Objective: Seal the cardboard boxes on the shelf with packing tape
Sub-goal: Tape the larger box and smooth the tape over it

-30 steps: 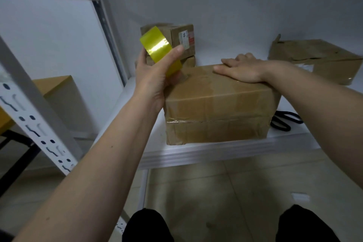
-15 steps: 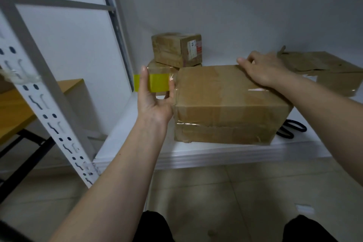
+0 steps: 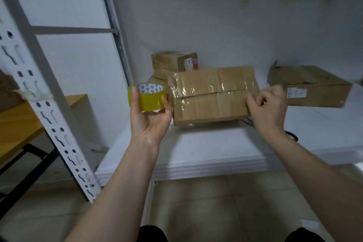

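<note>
A brown cardboard box [image 3: 212,94] sits on the white shelf [image 3: 196,153], tipped so its seamed face points toward me; clear tape shines across the seam. My left hand [image 3: 151,120] holds a yellow roll of packing tape [image 3: 147,98] just off the box's left end, thumb and fingers round its rim. My right hand [image 3: 267,106] is at the box's right end with curled fingers on that edge.
A small labelled box [image 3: 172,63] stands on another box behind the tipped one. A flat wide box [image 3: 310,86] lies at the back right. Black scissors [image 3: 292,135] show past my right wrist. A perforated white upright [image 3: 39,94] and a yellow table [image 3: 19,120] are on the left.
The box has been tipped up toward me, showing its seamed face. My right hand slid from the top to the right end. The tape roll came down beside the box's left end.
</note>
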The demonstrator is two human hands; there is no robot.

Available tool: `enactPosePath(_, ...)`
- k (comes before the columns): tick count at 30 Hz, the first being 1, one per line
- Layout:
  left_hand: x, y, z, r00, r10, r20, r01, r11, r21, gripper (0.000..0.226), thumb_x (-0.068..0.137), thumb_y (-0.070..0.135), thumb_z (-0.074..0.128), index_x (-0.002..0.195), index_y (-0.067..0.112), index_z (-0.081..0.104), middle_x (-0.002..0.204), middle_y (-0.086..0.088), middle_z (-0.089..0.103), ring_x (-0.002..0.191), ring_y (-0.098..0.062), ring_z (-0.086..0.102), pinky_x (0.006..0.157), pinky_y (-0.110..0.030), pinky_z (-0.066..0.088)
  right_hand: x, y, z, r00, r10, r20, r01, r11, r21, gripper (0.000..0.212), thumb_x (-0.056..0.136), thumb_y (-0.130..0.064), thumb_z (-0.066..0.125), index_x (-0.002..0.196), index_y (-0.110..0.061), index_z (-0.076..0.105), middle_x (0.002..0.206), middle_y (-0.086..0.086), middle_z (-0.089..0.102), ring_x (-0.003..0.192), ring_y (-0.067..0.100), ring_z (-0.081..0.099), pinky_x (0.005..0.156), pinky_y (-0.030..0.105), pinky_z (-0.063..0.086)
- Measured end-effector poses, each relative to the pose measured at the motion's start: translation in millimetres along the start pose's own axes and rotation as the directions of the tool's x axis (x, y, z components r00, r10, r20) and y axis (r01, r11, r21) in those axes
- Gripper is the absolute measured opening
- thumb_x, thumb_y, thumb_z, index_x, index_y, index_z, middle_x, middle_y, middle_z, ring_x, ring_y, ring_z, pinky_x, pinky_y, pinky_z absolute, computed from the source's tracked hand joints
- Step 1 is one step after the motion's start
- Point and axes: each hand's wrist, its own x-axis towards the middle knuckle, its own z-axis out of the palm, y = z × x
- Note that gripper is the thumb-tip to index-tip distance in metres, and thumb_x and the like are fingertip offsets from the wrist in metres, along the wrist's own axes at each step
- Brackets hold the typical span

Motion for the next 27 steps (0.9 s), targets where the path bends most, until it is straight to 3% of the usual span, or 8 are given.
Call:
enactPosePath(3, -1.3, 4.6, -6.5, 1.0, -0.008, -0.017, 0.009, 0.998, 0.063, 0.122, 0.029, 0.023, 0.103, 0.14, 0.011, 0.053, 0.141, -0.016, 0.049, 0.122, -0.029, 0.053, 0.064, -0.027, 0.059, -8.3, -2.5, -3.3, 0.994, 0.102, 0.036, -0.104, 0.994, 0.044, 0.02, 0.083, -0.014, 0.072, 0.09, -0.007, 0.055, 0.108, 0.002, 0.039, 0.092, 0.014, 0.046, 0.081, 0.013, 0.038)
enactPosePath(7, -0.4, 8.1, -9.3, 1.0, -0.023, -0.004, 0.023, 0.993, 0.112, 0.119, 0.032, 0.025, 0.102, 0.14, 0.014, 0.055, 0.141, -0.015, 0.051, 0.122, -0.026, 0.051, 0.065, -0.025, 0.059, -9.8, -2.3, -2.9, 0.966, 0.211, 0.147, -0.233, 0.96, 0.153, 0.045, 0.09, -0.02, 0.065, 0.131, -0.012, 0.049, 0.118, -0.004, 0.047, 0.105, 0.008, 0.046, 0.084, 0.014, 0.036)
enactPosePath(11, 3.2, 13.5, -15.6, 1.0, -0.021, 0.008, 0.02, 0.995, 0.102, 0.114, 0.036, 0.025, 0.101, 0.14, 0.015, 0.054, 0.14, -0.014, 0.052, 0.126, -0.025, 0.05, 0.066, -0.025, 0.059, -14.2, -3.2, -5.0, 0.97, 0.209, 0.126, -0.232, 0.949, 0.212, 0.032, 0.088, -0.014, 0.067, 0.12, -0.01, 0.062, 0.109, -0.001, 0.058, 0.092, 0.008, 0.054, 0.072, -0.002, 0.037)
enactPosePath(14, 6.0, 17.8, -23.0, 1.0, -0.008, -0.011, 0.009, 0.997, 0.076, 0.115, 0.033, 0.023, 0.102, 0.138, 0.014, 0.055, 0.139, -0.014, 0.053, 0.124, -0.026, 0.054, 0.068, -0.025, 0.059, -15.2, -6.5, -8.4, 0.964, 0.252, 0.091, -0.267, 0.926, 0.268, 0.018, 0.086, -0.01, 0.069, 0.104, -0.012, 0.069, 0.097, 0.002, 0.065, 0.08, -0.003, 0.057, 0.07, 0.0, 0.042)
enactPosePath(18, 6.0, 19.1, -29.6, 0.999, -0.003, -0.038, 0.006, 0.996, 0.087, 0.118, 0.029, 0.023, 0.102, 0.137, 0.013, 0.055, 0.139, -0.016, 0.053, 0.122, -0.028, 0.055, 0.067, -0.025, 0.059, -16.0, -4.9, -10.8, 0.942, 0.326, 0.082, -0.336, 0.898, 0.283, 0.008, 0.086, -0.011, 0.069, 0.086, -0.018, 0.07, 0.088, 0.003, 0.07, 0.074, 0.001, 0.061, 0.075, 0.015, 0.052)
enactPosePath(20, 5.6, 21.4, -30.0, 1.0, -0.01, -0.027, 0.013, 0.994, 0.111, 0.119, 0.032, 0.025, 0.102, 0.14, 0.015, 0.053, 0.14, -0.015, 0.051, 0.124, -0.027, 0.052, 0.067, -0.024, 0.059, -17.3, -4.5, -8.8, 0.939, 0.341, 0.049, -0.341, 0.9, 0.271, 0.007, 0.089, -0.012, 0.064, 0.092, -0.016, 0.069, 0.09, 0.0, 0.068, 0.078, 0.004, 0.059, 0.082, 0.023, 0.053)
enactPosePath(23, 6.2, 27.6, -27.6, 1.0, 0.029, -0.012, -0.028, 0.996, 0.089, 0.121, 0.032, 0.024, 0.102, 0.141, 0.014, 0.051, 0.14, -0.015, 0.05, 0.122, -0.027, 0.052, 0.068, -0.025, 0.06, -21.4, -14.1, -3.8, 0.958, 0.285, 0.042, -0.286, 0.923, 0.259, 0.026, 0.095, -0.023, 0.057, 0.121, -0.016, 0.056, 0.115, 0.001, 0.058, 0.102, 0.008, 0.053, 0.084, 0.012, 0.045)
enactPosePath(27, 9.4, 30.9, -28.0, 0.989, 0.133, -0.07, -0.13, 0.99, 0.055, 0.122, 0.022, 0.021, 0.103, 0.134, 0.011, 0.053, 0.134, -0.019, 0.051, 0.113, -0.031, 0.06, 0.07, -0.026, 0.06, -18.7, -34.7, 4.3, 0.951, 0.276, 0.138, -0.302, 0.926, 0.227, 0.052, 0.093, -0.041, 0.055, 0.138, -0.023, 0.038, 0.134, -0.003, 0.044, 0.123, 0.01, 0.041, 0.099, 0.027, 0.038)
